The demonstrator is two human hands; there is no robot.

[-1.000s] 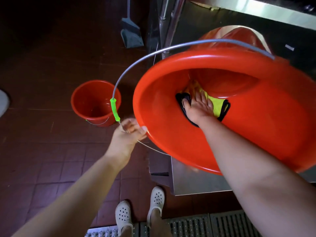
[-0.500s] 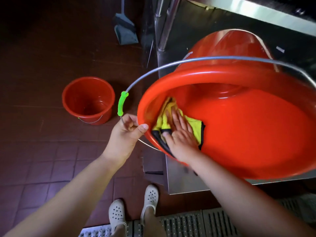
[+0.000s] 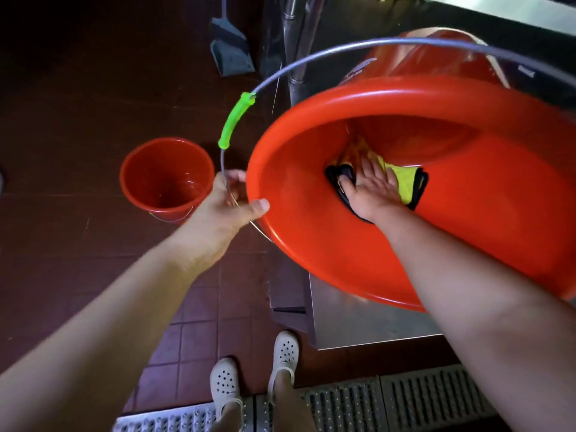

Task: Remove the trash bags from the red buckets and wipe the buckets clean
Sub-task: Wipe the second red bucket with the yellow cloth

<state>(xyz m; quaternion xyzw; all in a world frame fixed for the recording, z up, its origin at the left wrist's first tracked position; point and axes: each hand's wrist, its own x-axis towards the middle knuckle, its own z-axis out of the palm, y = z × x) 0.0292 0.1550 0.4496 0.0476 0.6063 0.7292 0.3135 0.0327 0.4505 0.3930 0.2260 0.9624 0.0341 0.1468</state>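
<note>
Head view, only one to go on. Large red bucket (image 3: pixel 311 232) is tipped on its side on the steel table (image 3: pixel 358 322), mouth toward the person. No trash bag in it that I can see. Second, smaller red bucket (image 3: pixel 166 176) stands upright on the tiled floor (image 3: pixel 78 120), well apart to the left, also bagless.

Step in hand, as I judge it: wiping the inner wall. To do it well, keep the palm flat on the cloth, work in overlapping sweeps from the base out to the lip, and turn the bucket by the rim so no strip of wall is skipped.

Right hand (image 3: pixel 372 188): fingers straight and spread, palm pressing a yellow and black cloth (image 3: pixel 405 182) against the inside wall, deep in. Not clenched on it.

Left hand (image 3: pixel 232 201): fingers curled, thumb over the rim edge, gripping the rim together with the wire bail (image 3: pixel 311 60) below its green grip (image 3: pixel 235 123). It steadies the tilt.
</note>
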